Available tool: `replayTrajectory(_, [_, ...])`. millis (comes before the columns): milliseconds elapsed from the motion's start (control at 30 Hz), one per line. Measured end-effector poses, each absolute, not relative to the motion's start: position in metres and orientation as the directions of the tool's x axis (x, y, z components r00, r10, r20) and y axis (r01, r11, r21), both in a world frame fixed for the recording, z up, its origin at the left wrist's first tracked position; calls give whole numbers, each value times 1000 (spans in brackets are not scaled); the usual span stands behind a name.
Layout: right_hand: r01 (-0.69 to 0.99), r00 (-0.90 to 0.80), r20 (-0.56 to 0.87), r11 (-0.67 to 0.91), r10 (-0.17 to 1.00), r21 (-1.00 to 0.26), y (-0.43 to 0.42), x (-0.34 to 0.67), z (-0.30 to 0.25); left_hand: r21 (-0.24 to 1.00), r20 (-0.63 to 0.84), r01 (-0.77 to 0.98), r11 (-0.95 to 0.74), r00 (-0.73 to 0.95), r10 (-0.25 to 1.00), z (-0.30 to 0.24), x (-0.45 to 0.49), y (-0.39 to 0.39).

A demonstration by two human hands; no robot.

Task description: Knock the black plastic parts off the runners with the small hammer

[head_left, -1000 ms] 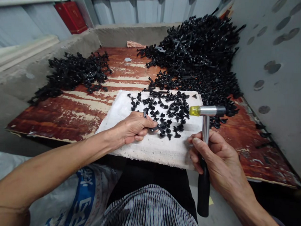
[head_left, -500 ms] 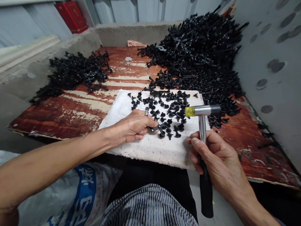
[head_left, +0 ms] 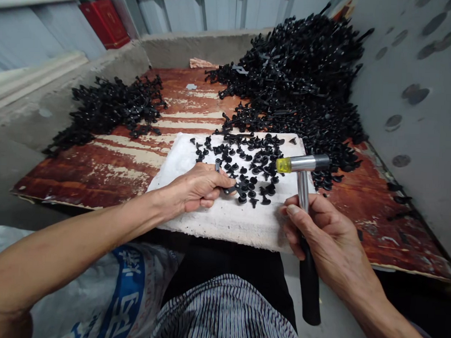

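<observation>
Hammer [head_left: 303,190]: in right hand [head_left: 325,229], near right edge of white cloth [head_left: 223,222]
Hammer axis: handle runs near vertical in view, head on top, black grip end down, leaning slightly right; head crosswise, yellow tip left, dark tip right
Right fingers: wrapped round handle, thumb across it; head above them, lower grip below
Black part [head_left: 217,165]: pinched in left hand [head_left: 200,188], over cloth; one end sticks up past index finger, dark piece at thumb tip points right; can't tell if same piece
Left fingers: thumb and index closed on part, others curled
Bag [head_left: 74,277]: large white characters on blue band, red letters alongside, only partly legible
Red box [head_left: 105,24]: faint marking, too small to read
</observation>
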State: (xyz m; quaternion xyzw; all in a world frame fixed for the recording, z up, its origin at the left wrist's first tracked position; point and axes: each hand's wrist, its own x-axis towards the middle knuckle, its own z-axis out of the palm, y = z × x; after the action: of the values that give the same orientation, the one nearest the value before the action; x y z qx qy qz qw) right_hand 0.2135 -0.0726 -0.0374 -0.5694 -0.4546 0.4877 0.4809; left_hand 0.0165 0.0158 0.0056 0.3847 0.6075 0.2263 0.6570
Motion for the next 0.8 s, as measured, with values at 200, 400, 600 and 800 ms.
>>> replayTrajectory(200, [43,98,-121,-125,988,-991,-72,213,-38,780,-626,157,606,164,763,3,17,16])
replayTrajectory(400, [49,98,-115,-120,989,-992,-73,214,-39,778,-627,178,602,158,763,2,17,17])
replayTrajectory(600, [56,92,-111,-116,990,-992,-73,214,-38,778,-627,179,602,171,760,2,17,18])
replayTrajectory(800, [65,92,-112,-118,989,-991,-73,213,-38,772,-634,186,607,154,758,5,19,16])
